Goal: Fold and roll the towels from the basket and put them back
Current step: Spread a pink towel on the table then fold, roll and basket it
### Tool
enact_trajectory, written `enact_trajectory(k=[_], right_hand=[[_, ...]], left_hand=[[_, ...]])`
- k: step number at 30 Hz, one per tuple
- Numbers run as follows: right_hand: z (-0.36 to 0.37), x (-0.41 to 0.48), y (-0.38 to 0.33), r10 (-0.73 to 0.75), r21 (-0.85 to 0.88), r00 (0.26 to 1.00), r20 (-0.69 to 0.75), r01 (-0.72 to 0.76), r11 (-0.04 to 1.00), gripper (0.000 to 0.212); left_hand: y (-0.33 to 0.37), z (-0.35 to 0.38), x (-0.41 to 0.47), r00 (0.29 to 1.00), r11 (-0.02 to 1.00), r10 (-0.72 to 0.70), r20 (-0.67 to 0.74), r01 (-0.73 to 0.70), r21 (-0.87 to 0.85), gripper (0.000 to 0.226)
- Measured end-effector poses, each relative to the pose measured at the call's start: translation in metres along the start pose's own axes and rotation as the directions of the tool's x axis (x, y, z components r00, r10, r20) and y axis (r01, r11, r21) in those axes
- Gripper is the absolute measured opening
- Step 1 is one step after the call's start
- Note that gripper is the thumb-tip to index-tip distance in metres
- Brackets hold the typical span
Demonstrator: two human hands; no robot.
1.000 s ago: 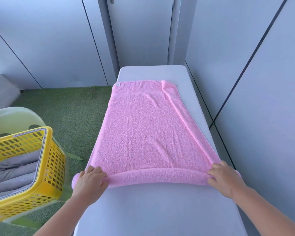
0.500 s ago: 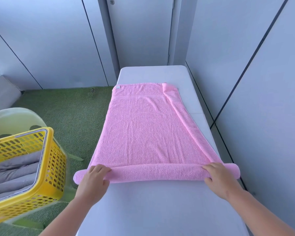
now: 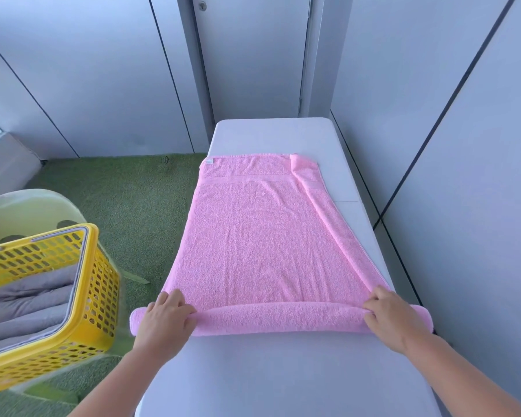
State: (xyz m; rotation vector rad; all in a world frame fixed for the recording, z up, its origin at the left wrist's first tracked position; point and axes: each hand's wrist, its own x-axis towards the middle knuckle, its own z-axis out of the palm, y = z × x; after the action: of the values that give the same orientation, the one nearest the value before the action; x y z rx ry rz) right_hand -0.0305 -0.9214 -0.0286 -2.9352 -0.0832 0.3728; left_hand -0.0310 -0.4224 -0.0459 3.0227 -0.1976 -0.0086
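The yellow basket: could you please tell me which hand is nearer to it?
Left. The left hand grips the towel roll at the end beside the yellow basket; the right hand grips its opposite end, across the table.

Both bare forearms reach in from the near edge. The left hand (image 3: 163, 322) lies palm down, fingers curled over the left end of the rolled pink towel (image 3: 283, 319). The right hand (image 3: 388, 317) grips the right end likewise.
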Motion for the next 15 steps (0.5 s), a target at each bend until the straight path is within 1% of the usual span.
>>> enact_trajectory(k=[1, 3, 5, 7, 8, 10, 11, 12, 15], right_hand=[[0.0, -0.001, -0.001, 0.018, 0.024, 0.999, -0.048, -0.017, 1.0, 0.017], [0.002, 0.0, -0.001, 0.041, 0.044, 0.991, -0.125, -0.036, 0.998, 0.024], [0.0, -0.002, -0.002, 0.035, 0.047, 0.989, -0.141, -0.029, 0.998, 0.028], [-0.002, -0.004, -0.002, 0.008, 0.006, 0.993, -0.115, -0.008, 1.0, 0.037], [-0.001, -0.004, 0.0, -0.008, -0.039, 0.996, -0.091, 0.004, 0.999, 0.044], [0.001, -0.004, 0.004, 0.005, -0.126, 1.0, -0.03, -0.009, 0.992, 0.057], [0.002, -0.003, 0.005, 0.016, -0.153, 1.0, -0.016, -0.018, 0.988, 0.058], [0.001, -0.001, 0.005, 0.028, -0.173, 1.0, -0.014, -0.03, 0.984, 0.056], [-0.011, 0.0, -0.005, 0.018, -0.254, 1.0, -0.001, -0.018, 0.967, 0.037]], left_hand=[[0.001, -0.001, 0.0, 0.999, 0.997, -0.034, -0.012, 0.033, -0.072, 0.026], [0.003, -0.001, 0.001, 0.995, 0.98, -0.092, -0.046, 0.082, -0.184, 0.016], [0.005, -0.002, 0.001, 0.994, 0.972, -0.1, -0.054, 0.086, -0.219, 0.019], [0.004, -0.001, 0.0, 0.998, 0.98, -0.058, -0.038, 0.049, -0.192, 0.027], [0.003, -0.001, -0.001, 1.0, 0.988, -0.026, -0.013, 0.024, -0.153, 0.035], [0.0, -0.002, -0.001, 0.999, 0.998, 0.014, 0.05, -0.01, -0.066, 0.052], [-0.001, -0.002, 0.0, 0.998, 0.999, 0.015, 0.063, -0.013, -0.04, 0.055], [-0.001, -0.002, 0.001, 0.998, 1.0, 0.012, 0.067, -0.01, -0.028, 0.051], [0.0, -0.003, 0.002, 0.998, 1.0, 0.019, 0.052, -0.019, -0.009, 0.029]])
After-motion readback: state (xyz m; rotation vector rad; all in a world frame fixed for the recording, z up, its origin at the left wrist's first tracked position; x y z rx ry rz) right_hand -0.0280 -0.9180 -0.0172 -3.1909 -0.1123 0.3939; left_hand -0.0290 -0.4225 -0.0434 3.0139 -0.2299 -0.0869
